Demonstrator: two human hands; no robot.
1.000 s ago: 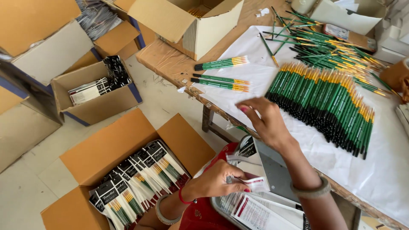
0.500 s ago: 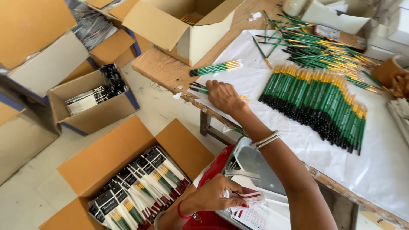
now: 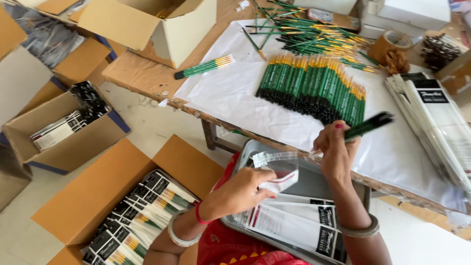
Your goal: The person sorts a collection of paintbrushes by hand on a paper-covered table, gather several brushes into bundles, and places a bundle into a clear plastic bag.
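We had our right hand point(image 3: 336, 152) closed around a small bunch of green paintbrushes point(image 3: 368, 125), lifted just above the near edge of the counter point(image 3: 132, 73), dark tips pointing out to the right (a bit blurred, so we couldn't count them). Our left hand point(image 3: 240, 191) was pinched shut on a clear plastic sleeve point(image 3: 277, 167) with a red strip along it, held up over the grey metal tray point(image 3: 314, 181) in our lap, just left of the brushes and not touching them.

That tray had a few flat packaging sleeves point(image 3: 294, 228) with black labels lying in it. On the counter, a white paper sheet point(image 3: 235, 98) carried a tidy row of green-handled brushes point(image 3: 314, 86) with yellow ends, laid side by side right behind our right hand. Beyond that row sat a loose, messy heap of more brushes point(image 3: 314, 37), and off to the left a small separate bundle point(image 3: 203, 67) lay by itself near a big open cardboard box point(image 3: 147, 27). To the right, a stack of long white sleeves point(image 3: 436, 127) leaned along the counter, with a roll of brown tape point(image 3: 390, 44) behind it.

Down on the floor, an open carton point(image 3: 83, 196) held packed brush sets point(image 3: 137, 216) in rows, and another smaller box point(image 3: 64, 132) sat further left.
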